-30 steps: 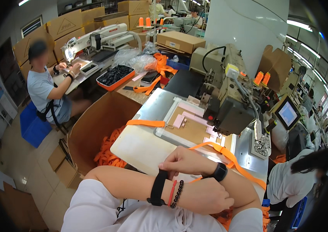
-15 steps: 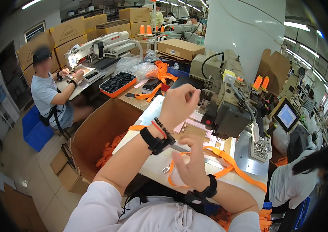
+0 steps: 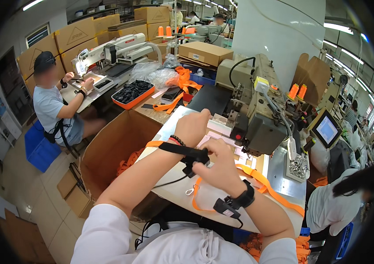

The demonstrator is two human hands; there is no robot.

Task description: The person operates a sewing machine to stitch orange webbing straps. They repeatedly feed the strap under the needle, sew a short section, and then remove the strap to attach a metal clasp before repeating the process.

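My left hand (image 3: pixel 191 127) reaches across the worktable, fingers curled in, with nothing visible in it. Round its wrist sits a black wrist strap (image 3: pixel 176 148) with a small black device and a cable, beside a beaded bracelet. My right hand (image 3: pixel 220 165) pinches the end of that strap, its fingertips partly hidden. Another black strap with a device (image 3: pixel 242 198) is on my right wrist. Below my hands an orange webbing strap (image 3: pixel 279 199) lies across the table, and a metal snap hook (image 3: pixel 190 191) rests by its left loop.
A sewing machine (image 3: pixel 262 119) stands beyond my hands, with a screen (image 3: pixel 326 130) to its right. Metal hooks fill a tray (image 3: pixel 297 169). Left of the table is a large cardboard box (image 3: pixel 107 149) holding orange webbing. Co-workers sit at the left (image 3: pixel 52 101) and right (image 3: pixel 334 202).
My left hand has lowered toward the table. My right hand has risen to the left wrist and taken hold of its black strap, which now stands out from the wrist.
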